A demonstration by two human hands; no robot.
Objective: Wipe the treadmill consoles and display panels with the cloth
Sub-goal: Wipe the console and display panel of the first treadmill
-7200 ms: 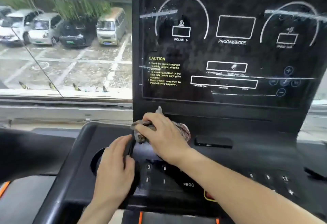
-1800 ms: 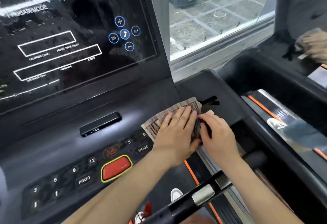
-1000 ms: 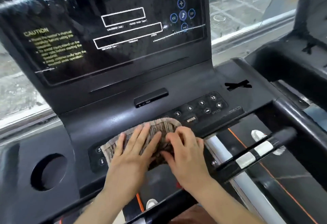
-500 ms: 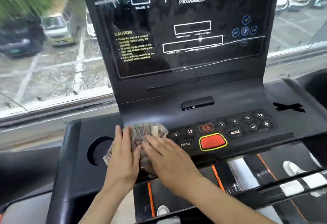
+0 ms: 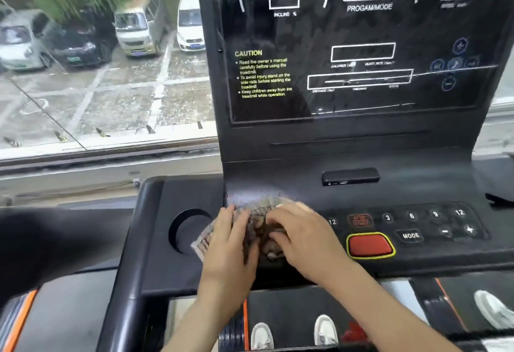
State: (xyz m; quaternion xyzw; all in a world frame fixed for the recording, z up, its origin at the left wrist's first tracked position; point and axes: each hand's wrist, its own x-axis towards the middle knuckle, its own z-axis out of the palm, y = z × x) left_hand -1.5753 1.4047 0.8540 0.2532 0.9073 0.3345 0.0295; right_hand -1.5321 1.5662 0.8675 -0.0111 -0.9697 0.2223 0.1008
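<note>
So you've got the cloth (image 5: 258, 208) down on the left end of the console (image 5: 278, 182), between the cup holder (image 5: 189, 229) and the row of buttons, with one corner hanging over the cup holder's edge. Your left hand (image 5: 230, 243) is laid flat on it, fingers straight, pressing down. Your right hand (image 5: 303, 240) sits on the bunched-up middle with its fingers bent. It's blurry there, so I can't tell if it's pinching the fabric or just pushing on it.

My two cents for this bit: the cloth looks scrunched under your right hand, and a scrunched cloth only cleans a narrow stripe. Spread it out so both palms have flat fabric under them, then go in straight, overlapping passes instead of scrubbing in one spot. Since you're already at that end, I'd run the loose corner round the rim of the cup holder, because gunk likes to collect there.

When you head right, go easy over the red button (image 5: 370, 244) and the MODE key (image 5: 411, 235). Light pressure should be enough, and you probably don't want to mash anything. Use a fingertip through the cloth for the gaps between keys and around the little black port block (image 5: 350, 176).

The display panel (image 5: 361, 46) has pale streaks across it, maybe smears, maybe reflections. Either way I'd do it with a clean side of the cloth, top down.
</note>
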